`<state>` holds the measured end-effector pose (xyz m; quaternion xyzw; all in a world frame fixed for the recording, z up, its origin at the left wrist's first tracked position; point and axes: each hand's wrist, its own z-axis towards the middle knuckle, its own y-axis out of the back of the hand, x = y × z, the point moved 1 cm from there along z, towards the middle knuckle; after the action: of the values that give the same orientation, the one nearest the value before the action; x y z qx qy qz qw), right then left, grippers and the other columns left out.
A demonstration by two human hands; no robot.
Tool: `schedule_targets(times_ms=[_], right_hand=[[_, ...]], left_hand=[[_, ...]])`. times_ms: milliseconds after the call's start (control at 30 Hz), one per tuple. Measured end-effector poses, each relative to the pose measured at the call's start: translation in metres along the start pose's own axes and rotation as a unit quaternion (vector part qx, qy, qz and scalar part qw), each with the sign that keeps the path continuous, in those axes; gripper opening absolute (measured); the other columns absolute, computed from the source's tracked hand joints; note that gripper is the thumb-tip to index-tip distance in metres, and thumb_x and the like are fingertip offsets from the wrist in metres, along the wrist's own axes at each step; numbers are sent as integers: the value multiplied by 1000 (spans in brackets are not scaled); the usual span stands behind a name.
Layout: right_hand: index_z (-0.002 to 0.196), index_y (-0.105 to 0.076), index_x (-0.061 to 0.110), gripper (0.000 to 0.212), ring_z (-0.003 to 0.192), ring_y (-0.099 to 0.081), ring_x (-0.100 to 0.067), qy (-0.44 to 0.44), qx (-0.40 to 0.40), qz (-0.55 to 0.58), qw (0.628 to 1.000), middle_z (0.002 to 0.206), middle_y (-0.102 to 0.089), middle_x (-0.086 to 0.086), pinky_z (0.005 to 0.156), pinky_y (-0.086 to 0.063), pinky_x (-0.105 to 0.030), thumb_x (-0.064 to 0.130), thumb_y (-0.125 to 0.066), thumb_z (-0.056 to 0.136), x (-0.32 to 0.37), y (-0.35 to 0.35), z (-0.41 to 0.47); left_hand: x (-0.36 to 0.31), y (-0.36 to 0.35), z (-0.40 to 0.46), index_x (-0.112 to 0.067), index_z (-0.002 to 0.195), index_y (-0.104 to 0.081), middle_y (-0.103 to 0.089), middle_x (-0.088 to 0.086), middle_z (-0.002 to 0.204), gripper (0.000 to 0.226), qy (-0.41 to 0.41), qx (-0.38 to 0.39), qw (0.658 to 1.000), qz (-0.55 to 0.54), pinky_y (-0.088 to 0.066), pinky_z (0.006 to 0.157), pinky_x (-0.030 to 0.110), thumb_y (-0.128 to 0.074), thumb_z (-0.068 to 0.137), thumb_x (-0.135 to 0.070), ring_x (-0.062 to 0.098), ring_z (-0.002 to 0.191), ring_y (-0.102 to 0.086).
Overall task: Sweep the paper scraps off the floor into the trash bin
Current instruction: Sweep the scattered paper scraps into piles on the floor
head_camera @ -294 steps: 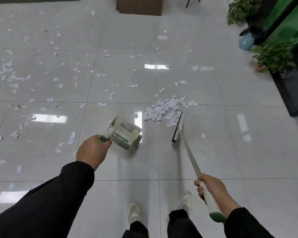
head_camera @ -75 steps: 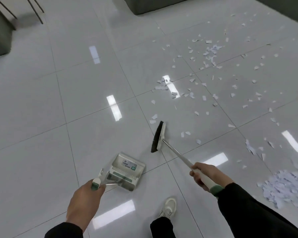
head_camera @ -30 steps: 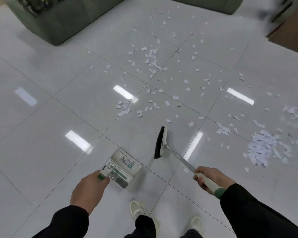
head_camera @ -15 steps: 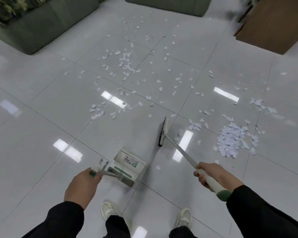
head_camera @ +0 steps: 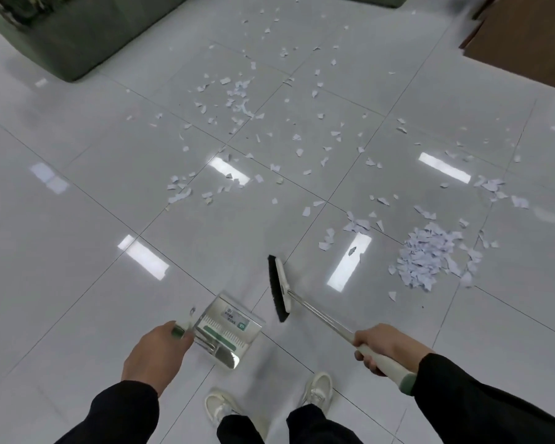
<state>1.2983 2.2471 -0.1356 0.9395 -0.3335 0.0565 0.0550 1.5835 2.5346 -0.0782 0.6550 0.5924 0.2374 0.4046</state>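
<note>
Broom and dustpan held ready, paper still all over the floor.

The right hand [head_camera: 385, 347] gripped the broom [head_camera: 279, 291] handle, fingers curled tight, and the left hand [head_camera: 157, 353] gripped the dustpan [head_camera: 227, 328] handle. The big scrap pile [head_camera: 428, 257] lay to the right of the broom head and farther away, with loose scraps [head_camera: 237, 97] spread beyond it. The broom head's long side pointed away from the person. The right hand was nearer the pile. No trash bin showed.
</note>
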Motion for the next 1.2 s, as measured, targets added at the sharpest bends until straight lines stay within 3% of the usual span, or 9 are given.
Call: schedule_targets(times_ms=[100, 200, 367, 633, 733, 933, 1100, 1133, 1200], right_hand=[[93, -57, -4, 8, 36, -44, -17, 11, -39, -13, 999, 69, -60, -18, 37, -39, -19, 4, -59, 90, -10, 61, -4], [91, -57, -2, 5, 37, -44, -18, 22, -80, -26, 996, 66, -59, -17, 38, -40, -19, 3, -58, 91, -9, 114, -6], [86, -58, -3, 9, 37, -46, -19, 28, -173, -39, 984, 59, -57, -14, 40, -41, -22, 3, -57, 93, -6, 175, 1], [89, -57, -3, 9, 32, -44, -17, 28, -195, 148, 969, 68, -56, -18, 34, -40, -19, 5, -60, 93, -26, 206, -25], [92, -58, -4, 9, 33, -45, -17, 32, -187, 170, 967, 70, -58, -18, 35, -41, -20, 5, -61, 91, -15, 179, -43], [93, -58, -3, 9, 35, -44, -17, 69, -151, 214, 963, 69, -57, -18, 35, -41, -20, 6, -61, 92, 87, 60, -60], [92, -60, -2, 13, 36, -44, -16, 93, -96, 204, 970, 70, -58, -16, 35, -43, -20, 11, -60, 94, 226, -113, -47], [93, -60, -2, 14, 37, -44, -16, 97, -98, 223, 965, 71, -58, -16, 35, -43, -20, 11, -61, 95, 229, -117, -57], [96, -60, -4, 15, 39, -44, -17, 101, -60, 178, 977, 72, -58, -17, 36, -44, -20, 11, -61, 94, 295, -205, -42]], left_hand=[[-24, -10, -1, -20, 88, -57, -59, -4, 76, 30, -25, 23, 999, 7, -42, 61, 31, -54, 99, -47, 18, 70, -56], [-53, -16, 0, -18, 80, -53, -63, -3, 75, 35, -44, 33, 998, 11, -45, 61, 32, -55, 99, -48, 20, 68, -59], [-106, -19, -1, -24, 97, -53, -62, 1, 86, 18, -90, 40, 994, -40, -55, 79, 43, -62, 99, -39, 27, 81, -60], [-147, -16, 19, -25, 96, -55, -59, -4, 78, 20, -121, 34, 989, -77, -51, 73, 38, -63, 98, -44, 26, 76, -58], [-149, -7, 39, -26, 96, -55, -61, -4, 78, 20, -128, 37, 987, -95, -54, 75, 41, -63, 97, -45, 26, 76, -59], [-134, 50, 110, -28, 94, -53, -58, -7, 77, 19, -145, 40, 983, -101, -54, 76, 41, -60, 99, -45, 24, 77, -59], [-58, 150, 221, -19, 76, -51, -56, -6, 67, 35, -96, 41, 988, -110, -48, 65, 34, -56, 101, -45, 17, 65, -55], [-67, 147, 220, -18, 73, -51, -56, -5, 66, 39, -110, 47, 988, -102, -45, 61, 31, -54, 101, -45, 15, 62, -53], [-11, 201, 266, -19, 71, -51, -57, -5, 66, 40, -63, 40, 989, -126, -39, 55, 28, -55, 100, -48, 12, 60, -51]])
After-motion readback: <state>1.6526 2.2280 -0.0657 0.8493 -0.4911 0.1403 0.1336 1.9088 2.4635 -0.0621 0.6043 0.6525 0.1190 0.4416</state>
